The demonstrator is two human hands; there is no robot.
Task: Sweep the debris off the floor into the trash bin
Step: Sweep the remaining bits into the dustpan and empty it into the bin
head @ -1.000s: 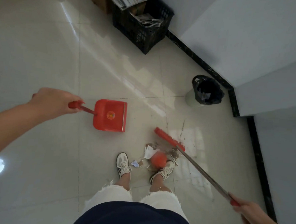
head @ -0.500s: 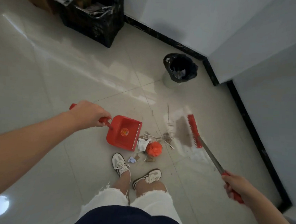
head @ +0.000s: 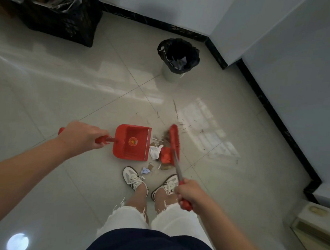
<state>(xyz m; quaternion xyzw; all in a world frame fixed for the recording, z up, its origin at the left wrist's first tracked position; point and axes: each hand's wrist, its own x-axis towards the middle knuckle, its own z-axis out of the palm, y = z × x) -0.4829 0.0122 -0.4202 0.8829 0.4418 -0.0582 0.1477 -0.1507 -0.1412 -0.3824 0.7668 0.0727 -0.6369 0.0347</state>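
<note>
My left hand (head: 82, 136) grips the handle of a red dustpan (head: 131, 142) lying flat on the floor, its mouth facing right. My right hand (head: 190, 192) holds the red grip of a broom whose red head (head: 174, 137) stands just right of the debris pile. The debris (head: 160, 152) lies between pan and broom: white paper, a crumpled red wrapper, brown scraps, and a small blue scrap (head: 145, 170) nearer my shoes. The trash bin (head: 176, 61), lined with a black bag, stands farther off near the wall corner.
A black crate (head: 66, 18) with papers sits at the far left by the wall. Black skirting (head: 275, 111) runs along the white walls on the right. Fine dirt streaks (head: 191, 124) mark the tiles right of the broom. My feet in white sneakers (head: 134, 178) stand just below the debris.
The dustpan has come down to the floor right beside the debris. The broom head has swung left, close against the pile, and my right hand has moved left and nearer my legs.
</note>
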